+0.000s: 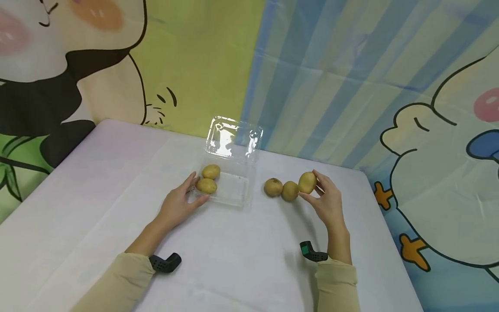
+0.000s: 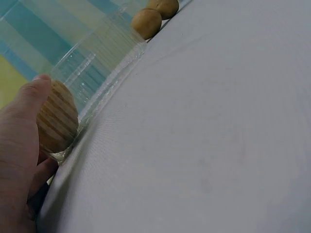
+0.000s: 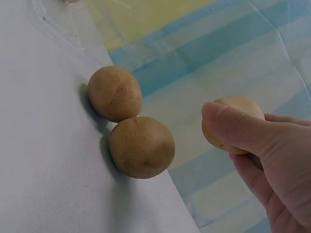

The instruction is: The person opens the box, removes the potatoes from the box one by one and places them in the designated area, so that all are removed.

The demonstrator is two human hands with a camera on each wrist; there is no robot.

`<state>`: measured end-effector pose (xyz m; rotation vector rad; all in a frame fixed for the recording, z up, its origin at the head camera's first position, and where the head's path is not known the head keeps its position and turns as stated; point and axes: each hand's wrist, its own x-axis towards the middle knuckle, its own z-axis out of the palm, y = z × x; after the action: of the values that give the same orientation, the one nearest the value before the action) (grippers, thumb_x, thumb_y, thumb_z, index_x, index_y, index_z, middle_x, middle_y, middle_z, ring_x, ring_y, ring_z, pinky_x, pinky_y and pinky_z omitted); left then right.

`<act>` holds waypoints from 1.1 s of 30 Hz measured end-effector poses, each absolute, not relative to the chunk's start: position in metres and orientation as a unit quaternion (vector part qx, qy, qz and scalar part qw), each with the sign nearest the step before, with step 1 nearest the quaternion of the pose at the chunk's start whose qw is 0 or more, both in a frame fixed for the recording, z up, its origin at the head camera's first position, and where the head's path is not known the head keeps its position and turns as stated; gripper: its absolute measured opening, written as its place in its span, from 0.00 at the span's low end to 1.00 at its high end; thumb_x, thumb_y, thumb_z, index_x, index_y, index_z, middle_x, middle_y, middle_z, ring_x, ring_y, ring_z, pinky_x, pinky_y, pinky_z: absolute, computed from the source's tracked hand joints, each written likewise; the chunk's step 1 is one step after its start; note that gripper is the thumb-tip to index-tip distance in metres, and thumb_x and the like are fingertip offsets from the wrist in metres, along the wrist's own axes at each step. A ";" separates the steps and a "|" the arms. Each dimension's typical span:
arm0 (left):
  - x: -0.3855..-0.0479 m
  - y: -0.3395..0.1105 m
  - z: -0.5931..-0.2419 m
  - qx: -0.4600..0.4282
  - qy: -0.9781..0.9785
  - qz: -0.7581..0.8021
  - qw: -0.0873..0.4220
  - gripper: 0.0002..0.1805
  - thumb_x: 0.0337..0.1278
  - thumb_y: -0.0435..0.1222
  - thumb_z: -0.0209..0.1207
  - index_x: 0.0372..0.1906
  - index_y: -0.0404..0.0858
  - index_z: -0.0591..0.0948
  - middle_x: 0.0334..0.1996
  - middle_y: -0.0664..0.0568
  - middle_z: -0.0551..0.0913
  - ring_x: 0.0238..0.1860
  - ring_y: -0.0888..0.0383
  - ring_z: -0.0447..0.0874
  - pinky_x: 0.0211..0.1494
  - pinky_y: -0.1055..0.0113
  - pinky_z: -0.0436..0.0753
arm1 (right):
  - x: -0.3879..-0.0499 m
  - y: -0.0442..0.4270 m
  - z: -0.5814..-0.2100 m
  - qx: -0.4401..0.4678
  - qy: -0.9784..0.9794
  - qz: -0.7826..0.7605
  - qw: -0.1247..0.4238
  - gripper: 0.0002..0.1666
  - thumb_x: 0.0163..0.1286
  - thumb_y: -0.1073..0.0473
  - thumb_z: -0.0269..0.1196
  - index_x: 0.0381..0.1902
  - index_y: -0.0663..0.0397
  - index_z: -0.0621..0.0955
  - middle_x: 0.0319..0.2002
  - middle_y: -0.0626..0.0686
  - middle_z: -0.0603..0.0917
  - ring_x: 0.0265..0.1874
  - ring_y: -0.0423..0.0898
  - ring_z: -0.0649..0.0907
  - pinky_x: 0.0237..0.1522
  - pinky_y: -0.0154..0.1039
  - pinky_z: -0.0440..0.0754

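A potato (image 1: 307,182) is pinched between the thumb and fingers of my right hand (image 1: 329,201); in the right wrist view this potato (image 3: 233,138) appears raised off the table. Two more potatoes lie side by side on the table, the left one (image 1: 273,187) touching or nearly touching the other (image 1: 290,191). My left hand (image 1: 177,207) grips the near left corner of a clear plastic clamshell box (image 1: 234,190), thumb at its front wall. Inside the box, along its left side, sit two potatoes, one behind (image 1: 211,171) and one in front (image 1: 206,186).
The box's clear lid (image 1: 234,138) stands raised at the back, near the cartoon-printed backdrop (image 1: 206,65). A white cloth (image 1: 241,260) covers the table. Each wrist wears a black device, one on the left (image 1: 166,263) and one on the right (image 1: 313,252).
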<state>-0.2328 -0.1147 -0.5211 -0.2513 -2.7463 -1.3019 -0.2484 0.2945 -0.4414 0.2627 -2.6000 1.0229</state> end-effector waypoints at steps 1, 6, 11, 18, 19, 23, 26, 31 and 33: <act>-0.233 -0.115 -0.521 -0.082 -0.900 -0.427 0.045 0.52 0.52 0.62 0.59 0.75 0.42 0.52 0.68 0.46 0.68 0.67 0.40 0.67 0.68 0.41 0.64 | -0.249 0.296 -0.442 0.091 -0.914 0.359 0.165 0.48 0.47 0.62 0.76 0.66 0.60 0.69 0.60 0.58 0.75 0.58 0.57 0.78 0.54 0.37 0.78; -0.234 -0.114 -0.522 -0.082 -0.900 -0.427 0.038 0.52 0.53 0.62 0.59 0.75 0.42 0.51 0.68 0.46 0.67 0.67 0.40 0.67 0.67 0.41 0.65 | -0.250 0.304 -0.444 0.075 -0.923 0.344 0.155 0.48 0.47 0.61 0.76 0.66 0.60 0.69 0.61 0.59 0.74 0.58 0.58 0.78 0.54 0.38 0.78; -0.234 -0.114 -0.521 -0.084 -0.901 -0.423 0.040 0.52 0.53 0.61 0.59 0.75 0.41 0.51 0.68 0.46 0.67 0.67 0.39 0.65 0.68 0.40 0.64 | -0.251 0.309 -0.448 0.060 -0.925 0.344 0.147 0.48 0.48 0.62 0.76 0.67 0.59 0.68 0.62 0.59 0.74 0.59 0.57 0.77 0.55 0.39 0.78; -0.234 -0.115 -0.521 -0.082 -0.904 -0.419 0.039 0.51 0.53 0.61 0.59 0.75 0.42 0.51 0.69 0.47 0.67 0.68 0.39 0.64 0.68 0.40 0.64 | -0.254 0.311 -0.454 0.057 -0.931 0.336 0.130 0.48 0.49 0.63 0.75 0.67 0.59 0.68 0.63 0.59 0.73 0.60 0.58 0.76 0.56 0.39 0.78; -0.234 -0.115 -0.521 -0.082 -0.904 -0.419 0.039 0.51 0.53 0.61 0.59 0.75 0.42 0.50 0.69 0.47 0.67 0.68 0.39 0.64 0.68 0.40 0.64 | -0.254 0.311 -0.455 0.057 -0.932 0.335 0.128 0.47 0.49 0.63 0.75 0.67 0.59 0.68 0.63 0.60 0.73 0.60 0.59 0.76 0.56 0.40 0.78; -0.233 -0.116 -0.521 -0.081 -0.904 -0.417 0.043 0.51 0.54 0.61 0.59 0.75 0.42 0.51 0.69 0.47 0.67 0.67 0.39 0.65 0.67 0.40 0.64 | -0.255 0.312 -0.459 0.051 -0.934 0.333 0.117 0.47 0.50 0.64 0.74 0.68 0.59 0.67 0.64 0.60 0.72 0.61 0.59 0.76 0.56 0.41 0.78; -0.232 -0.116 -0.521 -0.081 -0.904 -0.417 0.044 0.51 0.54 0.60 0.59 0.75 0.41 0.51 0.69 0.47 0.67 0.67 0.39 0.65 0.67 0.40 0.65 | -0.257 0.313 -0.463 0.047 -0.935 0.334 0.109 0.48 0.49 0.64 0.74 0.68 0.58 0.67 0.64 0.59 0.71 0.61 0.59 0.75 0.57 0.41 0.78; -0.232 -0.115 -0.520 -0.081 -0.902 -0.421 0.042 0.51 0.54 0.60 0.59 0.75 0.41 0.51 0.68 0.46 0.67 0.67 0.39 0.65 0.67 0.41 0.64 | -0.258 0.316 -0.468 0.046 -0.935 0.336 0.103 0.48 0.49 0.64 0.75 0.67 0.60 0.67 0.64 0.60 0.71 0.61 0.59 0.75 0.57 0.43 0.78; -0.232 -0.115 -0.519 -0.082 -0.902 -0.422 0.042 0.51 0.54 0.60 0.59 0.75 0.41 0.51 0.68 0.46 0.67 0.67 0.39 0.65 0.67 0.41 0.64 | -0.258 0.317 -0.469 0.046 -0.935 0.337 0.100 0.48 0.49 0.64 0.75 0.67 0.61 0.67 0.64 0.61 0.71 0.61 0.60 0.75 0.57 0.43 0.78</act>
<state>-0.2323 -0.1149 -0.5195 -0.2500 -2.7591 -1.2921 -0.2583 0.3172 -0.4694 0.1373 -2.7647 0.9954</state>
